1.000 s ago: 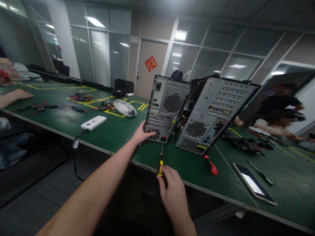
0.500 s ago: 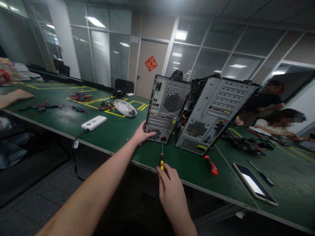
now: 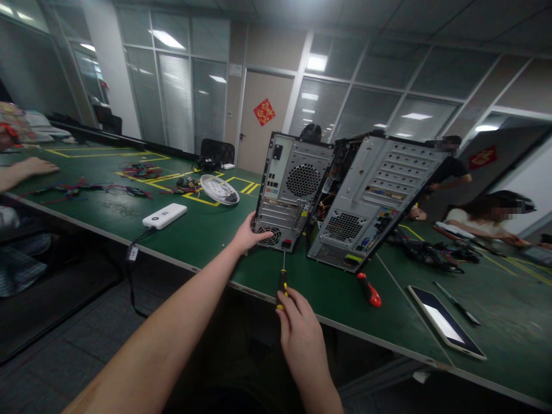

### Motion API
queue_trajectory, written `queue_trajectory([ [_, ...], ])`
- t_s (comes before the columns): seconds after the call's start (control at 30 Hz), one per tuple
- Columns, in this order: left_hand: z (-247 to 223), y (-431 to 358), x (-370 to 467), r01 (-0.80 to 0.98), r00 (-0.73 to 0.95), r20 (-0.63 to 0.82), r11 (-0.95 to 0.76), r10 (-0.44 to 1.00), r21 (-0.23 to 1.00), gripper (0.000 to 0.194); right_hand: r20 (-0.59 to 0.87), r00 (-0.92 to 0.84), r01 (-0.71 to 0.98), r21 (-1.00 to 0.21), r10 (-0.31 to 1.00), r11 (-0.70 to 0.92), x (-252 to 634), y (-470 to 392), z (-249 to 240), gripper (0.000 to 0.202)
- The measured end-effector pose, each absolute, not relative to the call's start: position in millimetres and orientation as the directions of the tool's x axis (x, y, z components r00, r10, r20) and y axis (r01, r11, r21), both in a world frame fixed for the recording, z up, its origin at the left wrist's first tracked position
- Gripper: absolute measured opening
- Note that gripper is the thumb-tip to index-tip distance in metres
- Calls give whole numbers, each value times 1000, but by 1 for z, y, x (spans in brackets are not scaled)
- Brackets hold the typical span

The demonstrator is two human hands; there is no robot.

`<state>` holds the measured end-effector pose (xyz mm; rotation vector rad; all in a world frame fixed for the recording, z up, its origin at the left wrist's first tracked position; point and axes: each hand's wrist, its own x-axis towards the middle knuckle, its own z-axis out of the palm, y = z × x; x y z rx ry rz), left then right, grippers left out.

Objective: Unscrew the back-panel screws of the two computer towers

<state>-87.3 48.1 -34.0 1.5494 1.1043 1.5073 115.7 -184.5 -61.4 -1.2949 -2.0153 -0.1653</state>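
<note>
A computer case stands on the green table with its rear panel facing me. My left hand grips its lower left edge, the thumb lying across the panel near the small fan grille. Between the fingers of my right hand is the handle of a black and yellow screwdriver. Its shaft points up to the bottom edge of the rear panel, by the power socket; whether the tip sits in a screw is too small to tell. Close on the right stands a second computer case, slightly tilted in view.
A red-handled tool, a tablet and a dark pen-like tool lie to the right. Leftward are a white power bank, a white oval cover and tangled wires. Other people sit or stand at both sides.
The screwdriver handle has turned, its yellow stripes showing differently, and my right fingers have shifted slightly on it. My left hand and both cases stay put. A person behind at right has moved.
</note>
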Motion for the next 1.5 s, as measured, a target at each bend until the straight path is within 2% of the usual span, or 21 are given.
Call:
queue_trajectory([
  [0.4, -36, 50, -88, 100, -39, 397, -392, 917, 915, 110, 651, -170, 827, -314, 739, 466, 112, -185, -59, 26],
  [0.53, -35, 49, -86, 96, -47, 405, -400, 913, 912, 106, 651, -152, 812, -347, 744, 469, 111, -184, -59, 21],
  [0.73, -34, 48, -86, 105, -51, 401, -395, 914, 913, 107, 639, -202, 823, -300, 742, 482, 111, -183, -59, 33],
  [0.97, -32, 46, -87, 103, -57, 392, -385, 918, 917, 108, 622, -228, 837, -267, 749, 477, 112, -187, -56, 36],
  [1.5, -32, 46, -86, 103, -44, 397, -391, 917, 915, 104, 610, -215, 841, -282, 762, 463, 110, -188, -58, 38],
])
